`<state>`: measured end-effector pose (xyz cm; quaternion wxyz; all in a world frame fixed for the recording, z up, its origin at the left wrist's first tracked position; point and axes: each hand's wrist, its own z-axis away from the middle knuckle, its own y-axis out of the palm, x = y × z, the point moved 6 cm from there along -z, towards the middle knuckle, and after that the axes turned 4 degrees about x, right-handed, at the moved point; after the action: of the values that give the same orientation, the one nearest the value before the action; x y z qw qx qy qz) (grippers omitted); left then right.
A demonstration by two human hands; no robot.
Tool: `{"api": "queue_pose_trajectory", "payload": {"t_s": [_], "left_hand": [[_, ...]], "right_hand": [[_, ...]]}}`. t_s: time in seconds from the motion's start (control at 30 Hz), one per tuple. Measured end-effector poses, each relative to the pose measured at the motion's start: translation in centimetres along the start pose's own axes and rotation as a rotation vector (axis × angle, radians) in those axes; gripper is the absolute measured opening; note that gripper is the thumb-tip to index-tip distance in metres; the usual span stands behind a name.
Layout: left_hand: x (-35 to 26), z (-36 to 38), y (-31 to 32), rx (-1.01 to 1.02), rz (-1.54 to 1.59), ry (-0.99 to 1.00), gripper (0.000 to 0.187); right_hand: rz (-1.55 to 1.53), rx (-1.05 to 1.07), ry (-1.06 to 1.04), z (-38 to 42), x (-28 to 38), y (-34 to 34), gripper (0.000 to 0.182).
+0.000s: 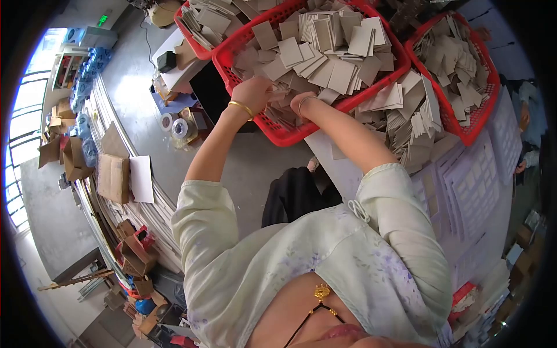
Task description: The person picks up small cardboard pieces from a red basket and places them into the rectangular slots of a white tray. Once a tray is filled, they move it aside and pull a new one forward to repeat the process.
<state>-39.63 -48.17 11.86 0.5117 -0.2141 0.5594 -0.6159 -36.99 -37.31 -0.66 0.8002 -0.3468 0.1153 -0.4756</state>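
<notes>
A red plastic basket (284, 136) in front of me holds a heap of small grey-white cardboard pieces (325, 64). My left hand (253, 95), with a gold bangle at its wrist, is over the basket's near left corner. Its fingers look curled, and what they hold, if anything, cannot be made out. Close beside it, my right hand (303, 105) reaches down inside the basket's near side, below the heap. A thin bracelet circles that wrist. The right fingers are hidden by the hand itself and the pieces.
More cardboard pieces fill a red basket (481, 110) at right and another (200, 49) at upper left. Loose pieces (412, 122) lie piled between baskets. Punched white sheets (473, 188) are stacked on the table. Tape rolls (181, 127) stand at left; another person's hand (520, 167) shows far right.
</notes>
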Motion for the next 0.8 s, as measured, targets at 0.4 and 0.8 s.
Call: {"api": "queue_pose_trajectory", "payload": {"t_s": [0.4, 0.8], "left_hand": [[-0.9, 2.1, 0.2, -0.206, 0.494, 0.066, 0.024], [-11.2, 2.5, 3.1, -0.031, 0.954, 0.177, 0.014]], "right_hand": [[-0.072, -0.096, -0.135, 1.4, -0.8, -0.8, 0.029], [-0.799, -1.437, 0.18, 25.6, -10.0, 2.8, 0.006]]}}
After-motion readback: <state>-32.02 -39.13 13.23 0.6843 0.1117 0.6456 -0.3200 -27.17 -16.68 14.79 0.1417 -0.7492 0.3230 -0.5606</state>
